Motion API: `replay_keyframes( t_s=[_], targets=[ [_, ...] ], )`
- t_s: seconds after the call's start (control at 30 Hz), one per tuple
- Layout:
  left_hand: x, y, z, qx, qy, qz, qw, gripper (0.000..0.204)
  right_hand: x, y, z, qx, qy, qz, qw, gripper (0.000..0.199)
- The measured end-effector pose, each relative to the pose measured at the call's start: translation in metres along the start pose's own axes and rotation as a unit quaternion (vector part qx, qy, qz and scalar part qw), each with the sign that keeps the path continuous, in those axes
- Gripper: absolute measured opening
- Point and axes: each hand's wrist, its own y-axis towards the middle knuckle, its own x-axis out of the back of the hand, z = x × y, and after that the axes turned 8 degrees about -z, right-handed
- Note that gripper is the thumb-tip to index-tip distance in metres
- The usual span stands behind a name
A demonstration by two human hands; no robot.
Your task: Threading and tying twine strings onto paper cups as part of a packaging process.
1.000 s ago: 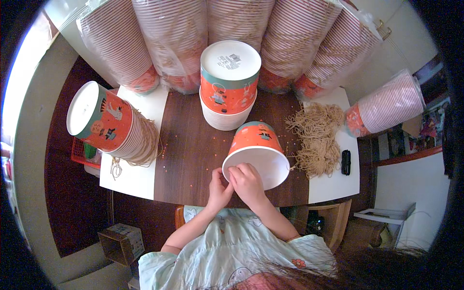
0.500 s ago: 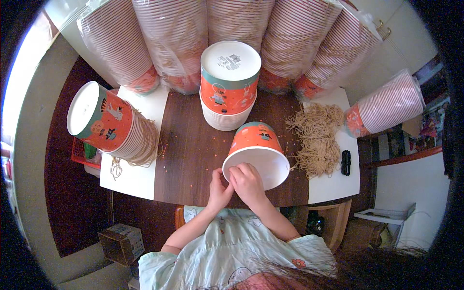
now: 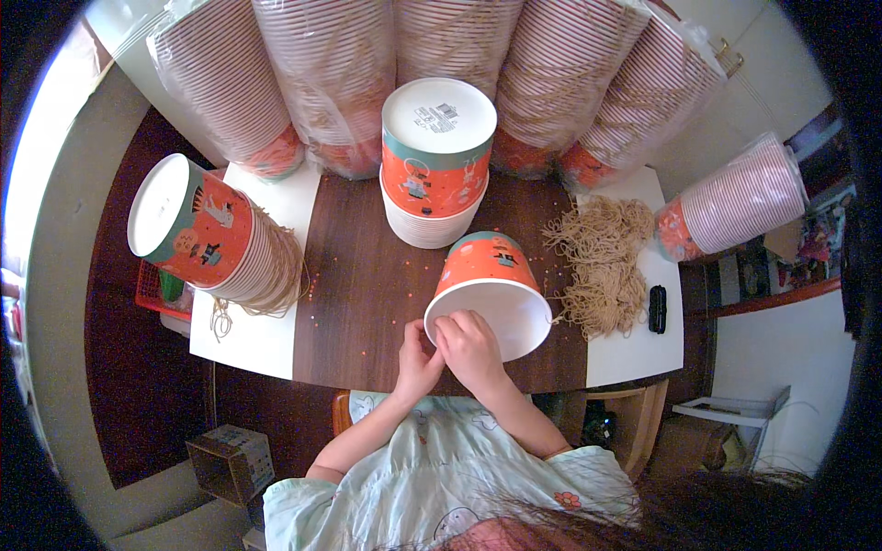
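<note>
The fingers [image 3: 452, 328] of both hands are drawn narrow and meet at the left part of the bucket's rim, the right hand [image 3: 472, 349] reaching inside the mouth and the left hand [image 3: 420, 367] closed at the outer edge; whether they also pinch a cord end is hidden. The bucket [image 3: 503, 312], just below the middle of the frame, is tipped with its mouth toward the person, presumably so both sides of the rim can be reached at once. A bit of cord [image 3: 553, 320] shows at the rim's right side. The worktop [image 3: 354, 303] around it carries a base-up stack [image 3: 437, 184] at upper centre, probably stable on its wide mouths. At right, the cord pile [image 3: 602, 266] lies loose, likely for easy picking, with a black case [image 3: 658, 309] beside it. At left, another base-up stack [image 3: 197, 225] has cords hanging about its lower rims. Wrapped stacks [image 3: 326, 73] line the top, seemingly leaving the middle free for handwork.
</note>
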Motion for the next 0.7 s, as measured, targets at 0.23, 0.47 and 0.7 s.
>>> replay_keyframes(
  t_s=[0.23,0.47,0.7],
  targets=[
    [0.0002,0.0003,-0.0047,0.003,-0.006,0.001,1.0,0.034,0.0008,0.0006,0.0006,0.002,0.02,-0.006,1.0,0.008],
    [0.0008,0.0007,-0.0073,-0.001,-0.002,0.002,1.0,0.032,-0.001,0.0005,0.001,-0.039,0.081,-0.018,0.996,0.01],
    [-0.0004,-0.001,-0.0077,0.014,-0.03,0.002,0.999,0.032,-0.0005,0.0013,-0.0043,-0.056,0.126,0.0,0.99,0.008]
  ],
)
